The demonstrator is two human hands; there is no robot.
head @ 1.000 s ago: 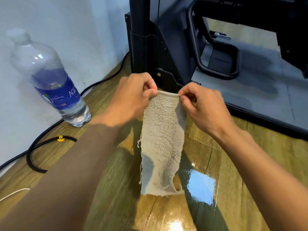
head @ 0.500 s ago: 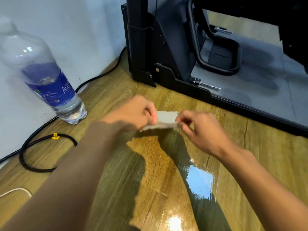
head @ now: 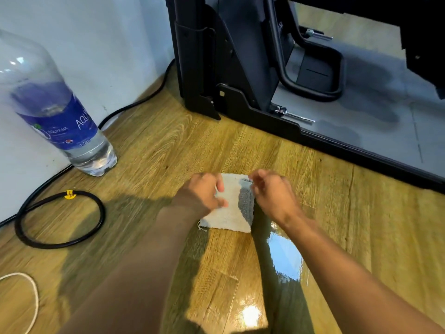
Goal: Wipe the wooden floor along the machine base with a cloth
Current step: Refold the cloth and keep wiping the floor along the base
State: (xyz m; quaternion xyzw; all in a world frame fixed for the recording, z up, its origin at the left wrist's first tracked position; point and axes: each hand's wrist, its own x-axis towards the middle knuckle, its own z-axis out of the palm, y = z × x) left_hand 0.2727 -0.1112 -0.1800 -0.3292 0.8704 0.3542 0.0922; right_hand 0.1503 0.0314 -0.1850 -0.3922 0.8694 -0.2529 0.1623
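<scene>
A small off-white terry cloth (head: 228, 210) lies flat on the wooden floor (head: 325, 208), a short way in front of the black machine base (head: 265, 116). My left hand (head: 203, 192) is at the cloth's left edge, with curled fingers and thumb holding it. At the far right corner, my right hand (head: 273, 192) pinches the cloth with curled fingertips and casts a shadow on it. Both hands are blurred by motion.
A large water bottle (head: 55, 112) stands by the white wall at the left. A black cable (head: 60, 220) loops on the floor beside it, and a thin white cord (head: 33, 292) lies at the lower left. A wet shiny patch (head: 286, 256) sits just behind the cloth.
The cloth hung in the air from both hands a second ago. Both hands came down and towards me, and the cloth is now spread flat on the floor.
</scene>
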